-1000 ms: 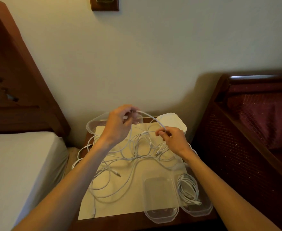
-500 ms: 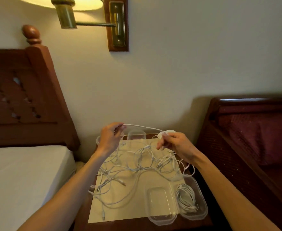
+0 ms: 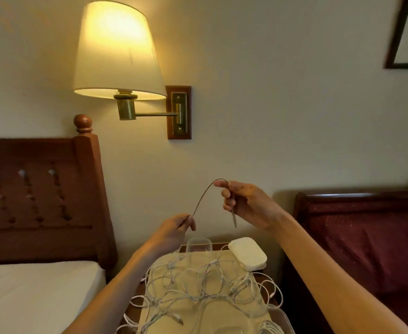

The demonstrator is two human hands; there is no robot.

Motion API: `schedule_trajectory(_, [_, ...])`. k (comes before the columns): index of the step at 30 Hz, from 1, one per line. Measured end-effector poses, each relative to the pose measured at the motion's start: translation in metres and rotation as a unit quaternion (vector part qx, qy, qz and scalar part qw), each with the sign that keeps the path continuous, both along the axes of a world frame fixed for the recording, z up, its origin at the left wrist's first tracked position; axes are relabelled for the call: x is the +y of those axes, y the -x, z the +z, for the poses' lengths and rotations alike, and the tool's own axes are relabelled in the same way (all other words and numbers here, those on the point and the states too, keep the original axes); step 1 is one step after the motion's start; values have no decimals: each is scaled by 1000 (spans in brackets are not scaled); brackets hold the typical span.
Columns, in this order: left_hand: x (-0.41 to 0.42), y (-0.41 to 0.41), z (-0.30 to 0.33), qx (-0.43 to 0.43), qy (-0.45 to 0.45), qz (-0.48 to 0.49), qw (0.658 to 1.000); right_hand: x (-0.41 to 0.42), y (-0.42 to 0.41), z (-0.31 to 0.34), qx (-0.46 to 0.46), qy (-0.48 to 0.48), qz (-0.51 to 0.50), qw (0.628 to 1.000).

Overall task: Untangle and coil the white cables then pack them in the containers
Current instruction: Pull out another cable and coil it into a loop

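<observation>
Two hands are raised above the worktop (image 3: 258, 273) with one white cable (image 3: 201, 197) arched between them. At far left lies a bed (image 3: 36, 292) below a lit wall lamp (image 3: 117, 51). Left hand (image 3: 174, 231) pinches the cable's lower stretch, fingers curled round it. Right hand (image 3: 248, 204), higher, grips the cable near its end, the plug hanging below the fingers. Beneath them a tangle of white cables (image 3: 205, 290) sprawls over a beige mat (image 3: 198, 260). Behind stand a clear container (image 3: 198, 244) and a white lid (image 3: 247, 254).
</observation>
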State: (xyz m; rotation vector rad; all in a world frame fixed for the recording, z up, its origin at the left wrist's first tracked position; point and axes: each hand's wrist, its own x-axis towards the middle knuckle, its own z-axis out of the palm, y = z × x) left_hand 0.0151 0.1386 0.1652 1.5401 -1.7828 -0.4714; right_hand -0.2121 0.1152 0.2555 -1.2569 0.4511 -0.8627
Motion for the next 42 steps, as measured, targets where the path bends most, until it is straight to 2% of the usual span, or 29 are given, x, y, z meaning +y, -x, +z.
schedule_trajectory(6, [15, 7, 76, -92, 10, -74, 993, -3, -12, 51, 37, 88, -36, 995])
schedule_trajectory(9, [25, 9, 105, -95, 71, -85, 989, -8, -15, 70, 60, 124, -78, 987])
schedule_trajectory(12, [26, 3, 103, -65, 133, -60, 987, -15, -11, 83, 70, 133, -148, 977])
schedule_trajectory(13, [23, 1, 98, -52, 151, -44, 986, -18, -9, 84, 104, 149, -181, 967])
schedule_trajectory(16, [14, -4, 85, -43, 208, 33, 977, -20, -7, 75, 280, 212, -244, 904])
schedule_trajectory(18, [11, -3, 88, -70, 235, 80, 966, -21, -7, 65, 333, 214, -262, 880])
schedule_trajectory(20, [10, -1, 95, -101, 267, 100, 953, -16, -7, 54, 342, 227, -290, 865])
schedule_trajectory(21, [9, 1, 100, -110, 281, 96, 948, -12, -8, 49, 329, 227, -287, 871])
schedule_trajectory(23, [8, 7, 106, -122, 304, 67, 943, -3, -12, 40, 285, 190, -226, 912])
schedule_trajectory(25, [5, 12, 108, -131, 321, 30, 937, 6, -14, 34, 213, 109, -137, 961])
schedule_trajectory(27, [2, 13, 105, -135, 326, 21, 935, 12, -9, 32, 117, 13, -80, 990])
schedule_trajectory(28, [0, 12, 101, -134, 323, 21, 937, 13, -6, 31, 99, 1, -62, 993])
schedule_trajectory(32, [-5, 10, 88, -123, 293, 22, 948, 18, -7, 24, 152, 87, -60, 983])
schedule_trajectory(34, [1, 18, 83, -110, 289, 77, 948, 17, -12, 23, 114, 58, -100, 987])
schedule_trajectory(36, [16, 34, 72, -23, 280, 112, 953, 10, -14, 23, 57, -5, -129, 990])
schedule_trajectory(38, [32, 49, 57, 66, 197, 44, 977, 4, -19, 23, 2, -66, -128, 990])
schedule_trajectory(40, [38, 54, 40, 93, 113, -36, 989, 0, -24, 20, -15, -89, -133, 987])
schedule_trajectory(42, [35, 48, 34, 114, 91, -48, 988, -3, -26, 13, -23, -106, -141, 984])
